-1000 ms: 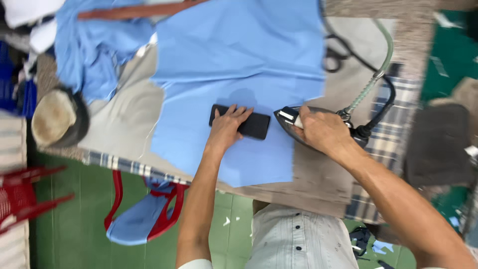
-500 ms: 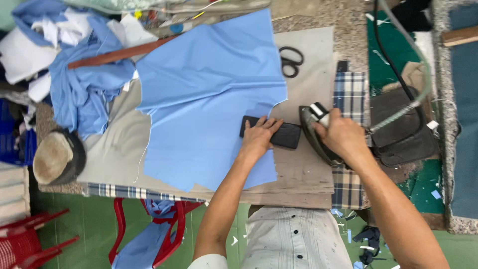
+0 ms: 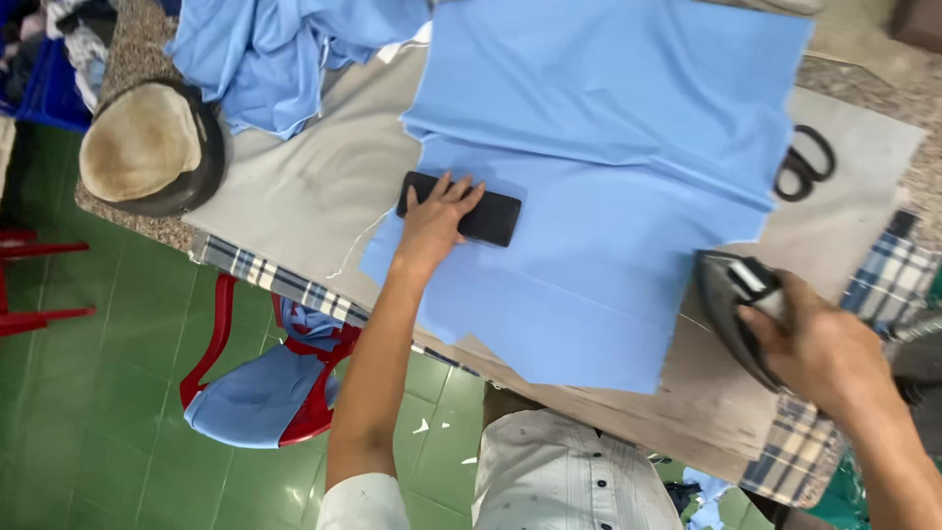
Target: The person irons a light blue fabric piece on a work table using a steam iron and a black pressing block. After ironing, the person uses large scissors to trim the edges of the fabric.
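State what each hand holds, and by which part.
Right hand grips the iron by its top handle. Left hand holds nothing; it presses flat on the black block.

Block [image 3: 459,208] on cloth [image 3: 599,196] – iron [image 3: 738,309] at rt, scissors [image 3: 805,162] behind, pad [image 3: 149,145] far left

One iron [image 3: 738,312], one black block [image 3: 469,211], one pair of scissors [image 3: 805,164], two red chairs [image 3: 312,393] (one partly seen).

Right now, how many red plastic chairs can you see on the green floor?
2. One red chair stands beside the table edge with blue cloth on its seat; another red chair shows only partly at the left edge. More may be hidden.
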